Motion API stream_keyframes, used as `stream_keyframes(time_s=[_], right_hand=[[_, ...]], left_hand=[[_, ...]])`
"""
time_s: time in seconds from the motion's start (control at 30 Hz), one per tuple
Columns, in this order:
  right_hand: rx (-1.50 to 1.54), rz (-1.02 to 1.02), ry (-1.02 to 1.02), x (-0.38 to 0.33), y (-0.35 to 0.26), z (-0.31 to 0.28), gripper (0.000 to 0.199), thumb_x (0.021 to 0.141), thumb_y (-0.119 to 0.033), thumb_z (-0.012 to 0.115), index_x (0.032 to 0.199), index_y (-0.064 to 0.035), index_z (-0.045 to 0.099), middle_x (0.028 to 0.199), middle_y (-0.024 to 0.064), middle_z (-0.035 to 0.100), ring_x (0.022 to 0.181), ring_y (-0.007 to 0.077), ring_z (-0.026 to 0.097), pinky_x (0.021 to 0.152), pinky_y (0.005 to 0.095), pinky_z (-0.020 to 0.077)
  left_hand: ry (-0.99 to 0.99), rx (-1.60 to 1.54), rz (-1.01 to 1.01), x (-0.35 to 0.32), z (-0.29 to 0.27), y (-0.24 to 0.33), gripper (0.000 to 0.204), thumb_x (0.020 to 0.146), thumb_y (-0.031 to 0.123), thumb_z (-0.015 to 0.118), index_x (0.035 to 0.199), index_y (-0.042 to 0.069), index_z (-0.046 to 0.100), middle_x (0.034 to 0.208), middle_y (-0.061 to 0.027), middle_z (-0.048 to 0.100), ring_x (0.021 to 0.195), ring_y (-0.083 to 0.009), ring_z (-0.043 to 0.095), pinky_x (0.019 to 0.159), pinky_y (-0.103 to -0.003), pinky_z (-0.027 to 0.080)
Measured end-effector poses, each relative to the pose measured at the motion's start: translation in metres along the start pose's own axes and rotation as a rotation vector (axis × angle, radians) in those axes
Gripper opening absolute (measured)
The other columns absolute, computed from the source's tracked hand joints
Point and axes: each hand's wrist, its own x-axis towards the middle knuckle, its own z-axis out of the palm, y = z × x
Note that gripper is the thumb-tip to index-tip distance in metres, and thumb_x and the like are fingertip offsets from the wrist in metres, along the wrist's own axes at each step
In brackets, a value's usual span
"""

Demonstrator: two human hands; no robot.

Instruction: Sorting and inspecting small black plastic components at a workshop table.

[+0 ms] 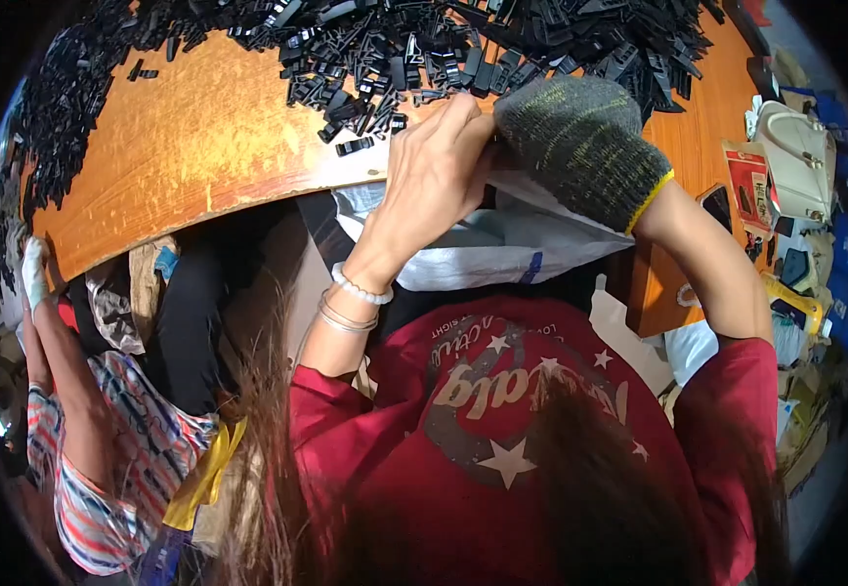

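My left hand (pixel 439 161) is bare, with a white bead bracelet and thin bangles at the wrist. Its fingers are bent closed at the table's front edge. Right beside it, my right hand (pixel 585 146) wears a dark grey knit glove with a yellow cuff, its fingers curled under and out of sight. Something dark shows in the gap between the two hands, too covered to name. Just beyond them lies a heap of small black plastic parts (pixel 395 73). Below the hands, a white woven sack (pixel 473 266) gapes under the table edge.
The wooden table (pixel 199 127) curves around in front, with more black parts (pixel 63 107) piled at its left. Another person's gloved hand (pixel 35 269) is at the left edge. On the right are a red box (pixel 751 186), a white handbag (pixel 795 161) and a phone (pixel 715 205).
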Motion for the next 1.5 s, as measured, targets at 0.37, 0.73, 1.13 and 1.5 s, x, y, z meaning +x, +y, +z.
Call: stream_keyframes(time_s=[0.37,0.73,1.13,1.5], right_hand=[[1.046,0.564,0.274,-0.057,-0.02,-0.011,0.035,0.087,0.003,0.06,0.12,-0.0071,0.062,0.11,0.0065,0.065,0.089,0.0151,0.066,0.07,0.0253,0.0541],[1.425,0.555,0.309,-0.072,-0.028,0.003,0.033,0.09,0.0,0.055,0.123,-0.0055,0.061,0.102,0.0035,0.068,0.083,0.0085,0.065,0.06,0.0198,0.048],[0.983,0.432,0.031,-0.086,-0.03,0.021,0.033,0.082,-0.009,0.068,0.115,-0.0023,0.064,0.088,0.0067,0.067,0.081,0.0165,0.062,0.079,0.0315,0.0502],[1.179,0.709,0.076,-0.082,-0.019,0.019,0.026,0.089,-0.014,0.06,0.113,-0.0047,0.064,0.092,0.008,0.066,0.07,0.013,0.063,0.061,0.023,0.0522]], left_hand=[[0.182,-0.392,-0.115,-0.013,-0.005,0.021,0.02,0.085,0.008,0.065,0.103,-0.002,0.062,0.095,-0.0105,0.058,0.079,-0.0212,0.063,0.066,-0.03,0.053],[-0.082,-1.725,-0.873,-0.015,0.005,0.033,0.017,0.092,0.011,0.061,0.08,0.001,0.055,0.066,-0.0149,0.064,0.041,-0.0161,0.057,0.035,-0.021,0.042],[0.177,0.243,-0.151,0.015,0.01,0.021,0.024,0.075,0.019,0.077,0.085,0.001,0.063,0.079,-0.0107,0.054,0.064,-0.0257,0.058,0.055,-0.034,0.045],[0.135,0.596,0.094,0.019,0.024,0.016,0.012,0.081,0.013,0.07,0.081,0.004,0.062,0.074,-0.0077,0.052,0.06,-0.0256,0.056,0.052,-0.036,0.043]])
